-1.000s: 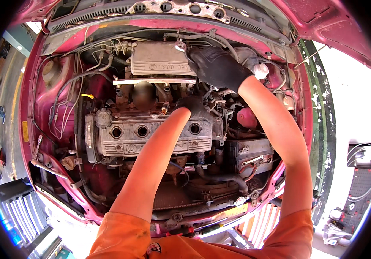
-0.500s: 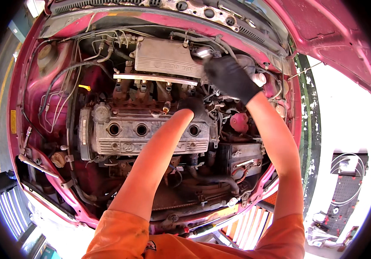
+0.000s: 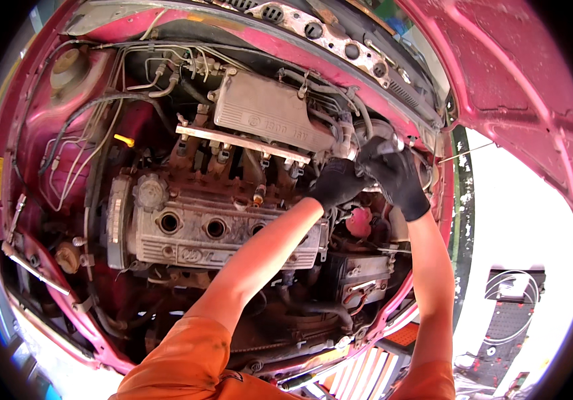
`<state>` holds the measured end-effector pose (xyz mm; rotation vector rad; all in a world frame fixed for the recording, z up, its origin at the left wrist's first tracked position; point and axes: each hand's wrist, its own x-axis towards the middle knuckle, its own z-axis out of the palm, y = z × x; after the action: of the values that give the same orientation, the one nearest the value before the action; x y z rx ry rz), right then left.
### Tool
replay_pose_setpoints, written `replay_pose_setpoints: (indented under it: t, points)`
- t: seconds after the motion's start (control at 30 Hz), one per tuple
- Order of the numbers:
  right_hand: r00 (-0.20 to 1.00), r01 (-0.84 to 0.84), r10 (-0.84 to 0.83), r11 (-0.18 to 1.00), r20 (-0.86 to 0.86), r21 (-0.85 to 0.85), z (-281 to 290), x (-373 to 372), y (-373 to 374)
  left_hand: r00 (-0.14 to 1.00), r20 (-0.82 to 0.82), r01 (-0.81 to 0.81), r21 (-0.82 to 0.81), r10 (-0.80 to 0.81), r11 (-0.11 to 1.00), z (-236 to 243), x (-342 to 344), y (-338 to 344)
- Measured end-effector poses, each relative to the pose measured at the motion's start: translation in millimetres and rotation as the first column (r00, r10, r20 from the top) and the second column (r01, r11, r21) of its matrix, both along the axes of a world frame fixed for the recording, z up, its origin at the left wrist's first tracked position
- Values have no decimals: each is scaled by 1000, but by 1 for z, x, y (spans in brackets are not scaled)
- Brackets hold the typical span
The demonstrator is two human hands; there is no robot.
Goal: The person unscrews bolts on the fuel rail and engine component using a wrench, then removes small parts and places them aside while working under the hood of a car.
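Both my hands wear black gloves and meet at the right rear of the engine bay, beside the right end of the ribbed intake cover (image 3: 260, 110). My left hand (image 3: 340, 185) is closed, its fingertips pointing right toward the other hand. My right hand (image 3: 394, 175) curls in from the right, fingers bent and slightly blurred. Whatever the fingers grip is hidden between the gloves. Hoses and a metal intake housing (image 3: 348, 137) lie just behind them. Left of my hands runs a metal fuel rail (image 3: 243, 143), above the valve cover (image 3: 186, 255) with its round plug holes.
A battery (image 3: 361, 273) sits at the front right, near a red round part (image 3: 358, 222). The raised hood (image 3: 506, 87) slants along the right. A flat gasket (image 3: 313, 31) and wrench-like tools lie on the cowl. A ratchet (image 3: 36, 268) rests at the left front edge.
My right hand, which held something shiny near the intake cover, has moved right and down. My left hand has left the valve cover's rear edge and joined it. The view has shifted and tilted.
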<state>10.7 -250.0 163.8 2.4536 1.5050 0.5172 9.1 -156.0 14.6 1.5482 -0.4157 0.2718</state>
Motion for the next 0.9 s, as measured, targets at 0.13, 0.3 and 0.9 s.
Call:
replay_pose_setpoints:
  t: [0.13,0.3,0.9]
  points:
    - [907,333,-349,937,-236,-105,56,-27,32,987,-161,39,255,2,966,-3,1,-16]
    - [968,248,-222,922,120,-299,108,-27,168,983,-172,-56,54,65,997,-19,18,-5]
    - [798,593,-453,473,398,-651,41,34,20,994,-78,87,234,-71,968,-11,-5,-38]
